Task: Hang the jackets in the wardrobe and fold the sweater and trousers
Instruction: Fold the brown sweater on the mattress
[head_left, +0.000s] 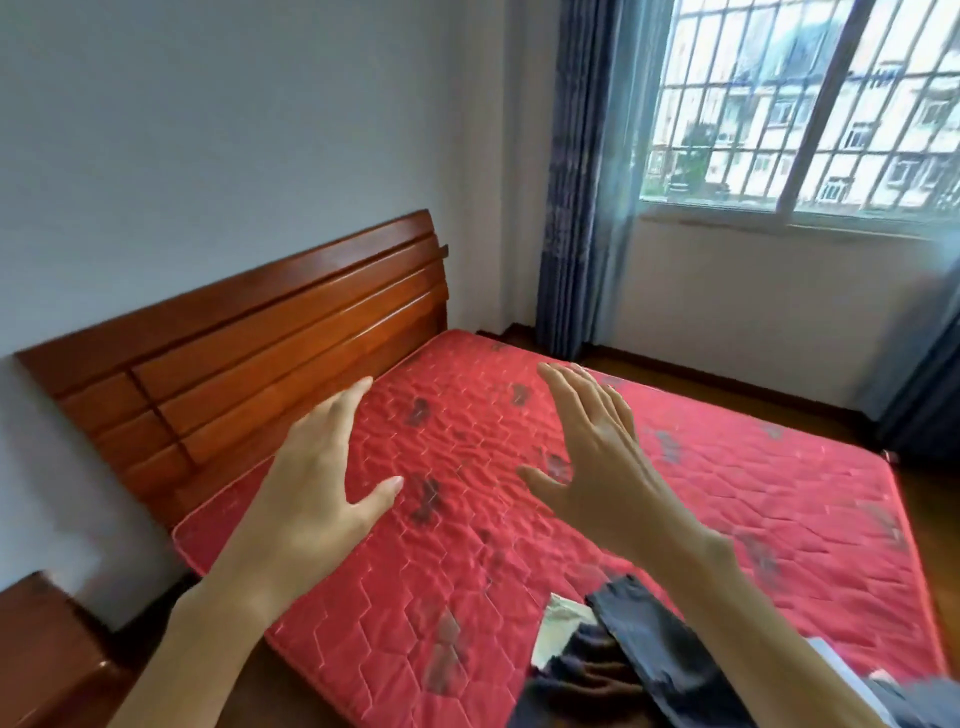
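Observation:
My left hand (317, 467) and my right hand (592, 447) are both held out above the red quilted mattress (727, 493), fingers straight and spread, holding nothing. A heap of dark clothing (639, 654) lies on the mattress's near edge at the bottom right, under my right forearm. A pale piece of cloth (561, 623) shows at the heap's left side. Which garments make up the heap I cannot tell. No wardrobe is in view.
A wooden headboard (249, 353) stands against the white wall on the left. A wooden bedside cabinet (41, 654) is at the bottom left. Blue curtains (576, 208) hang beside a barred window (810, 104). Wooden floor runs along the bed's far side.

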